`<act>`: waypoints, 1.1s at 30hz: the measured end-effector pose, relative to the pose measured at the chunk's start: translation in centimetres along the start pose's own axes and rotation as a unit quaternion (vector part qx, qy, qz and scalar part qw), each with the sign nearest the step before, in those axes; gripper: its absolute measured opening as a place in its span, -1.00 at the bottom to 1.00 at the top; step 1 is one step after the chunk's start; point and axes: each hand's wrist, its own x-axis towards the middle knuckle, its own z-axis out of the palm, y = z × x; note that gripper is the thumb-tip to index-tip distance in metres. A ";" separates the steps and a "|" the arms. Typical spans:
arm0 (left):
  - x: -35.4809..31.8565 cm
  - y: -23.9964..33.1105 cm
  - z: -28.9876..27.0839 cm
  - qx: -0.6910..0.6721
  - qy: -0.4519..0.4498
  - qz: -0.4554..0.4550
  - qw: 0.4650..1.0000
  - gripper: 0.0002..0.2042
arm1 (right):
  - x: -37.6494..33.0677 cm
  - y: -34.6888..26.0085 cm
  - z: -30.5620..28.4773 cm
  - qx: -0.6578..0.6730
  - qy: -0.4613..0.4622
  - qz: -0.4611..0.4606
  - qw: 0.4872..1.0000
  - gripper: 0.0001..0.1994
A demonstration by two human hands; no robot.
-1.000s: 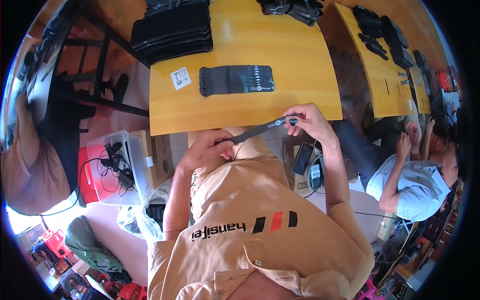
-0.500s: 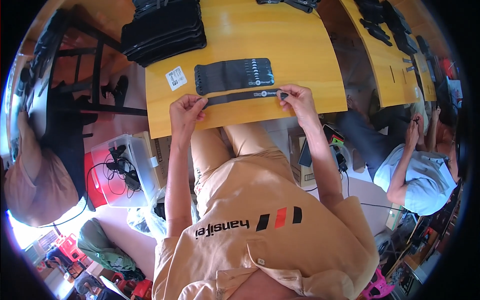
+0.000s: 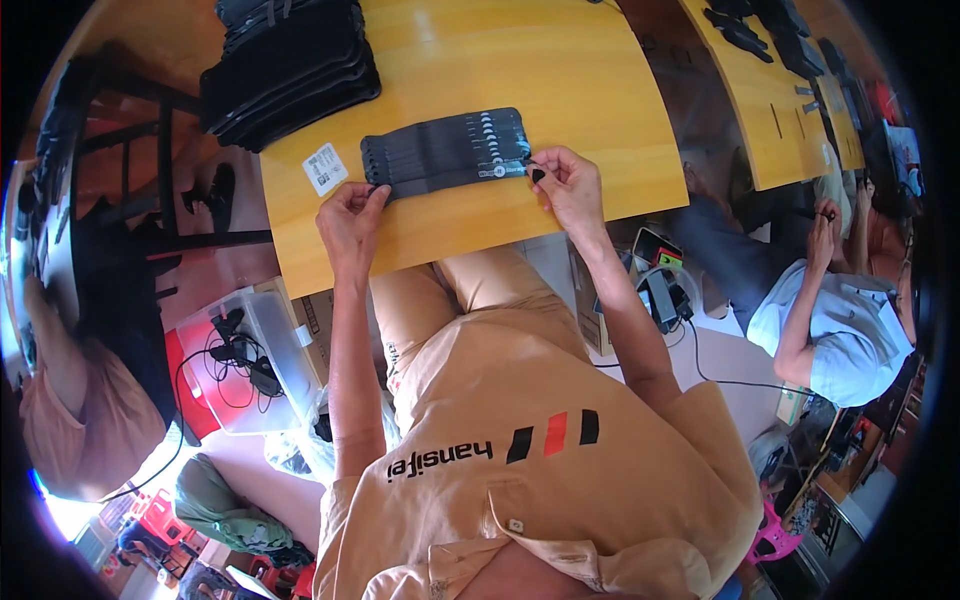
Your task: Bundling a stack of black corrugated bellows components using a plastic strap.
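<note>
A row of overlapping black straps with white print near their right ends lies fanned out on the yellow table. Along its near edge runs one more black strap, lined up with the others. My left hand pinches the left end of this strap between thumb and fingers. At the other end, my right hand grips it the same way, with a small black tip showing between the fingers. Left of the row, a white printed label lies flat.
A tall pile of black strap bundles stands at the table's far left. Below, a clear plastic bin holds black cables. Another person sits at a second yellow table on the right; someone else is at the left.
Both hands have carried the strap away from me, onto the near edge of the row. Before, it was stretched apart from the row. The view has shifted slightly.
</note>
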 end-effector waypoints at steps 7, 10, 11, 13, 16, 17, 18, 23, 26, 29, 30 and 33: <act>0.0 0.1 0.2 0.008 0.008 -0.004 1.000 -0.78 | -0.1 -0.4 0.8 -0.082 0.071 -0.044 0.993 -0.95; 0.1 0.3 0.3 0.017 0.013 -0.007 1.000 -0.77 | 0.0 -0.2 0.8 -0.097 0.083 -0.047 0.991 -0.94; 0.1 0.3 0.3 0.029 0.018 -0.008 0.999 -0.77 | 0.1 0.1 0.7 -0.106 0.078 -0.053 0.990 -0.93; 0.1 0.2 0.4 0.034 0.019 -0.003 0.999 -0.77 | 0.4 0.6 0.7 -0.099 0.079 -0.050 0.991 -0.93; 0.1 0.3 0.3 0.047 0.026 0.005 0.999 -0.77 | 0.3 0.2 0.8 -0.089 0.079 -0.050 0.992 -0.92; 0.1 0.3 0.4 0.056 0.028 0.003 0.998 -0.77 | 0.2 0.1 0.9 -0.087 0.079 -0.047 0.992 -0.92; 0.1 0.3 0.5 0.055 0.025 0.003 0.998 -0.77 | 0.2 -0.1 1.0 -0.088 0.081 -0.046 0.992 -0.92; -0.1 0.8 0.6 0.054 0.031 0.010 0.998 -0.79 | 0.1 0.3 1.1 -0.095 0.095 -0.063 0.989 -0.92; -0.1 0.6 0.5 0.060 0.031 0.010 0.998 -0.80 | 0.1 0.6 1.2 -0.107 0.100 -0.084 0.986 -0.93; 0.0 0.2 0.6 0.031 0.033 -0.002 0.999 -0.80 | 0.1 0.4 1.3 -0.113 0.106 -0.088 0.984 -0.94; 0.0 0.2 0.6 0.032 0.032 -0.002 0.999 -0.80 | 0.1 0.4 1.3 -0.113 0.106 -0.087 0.984 -0.94; 0.1 0.1 0.5 0.035 0.027 -0.003 0.999 -0.80 | 0.1 0.2 1.4 -0.122 0.117 -0.081 0.982 -0.93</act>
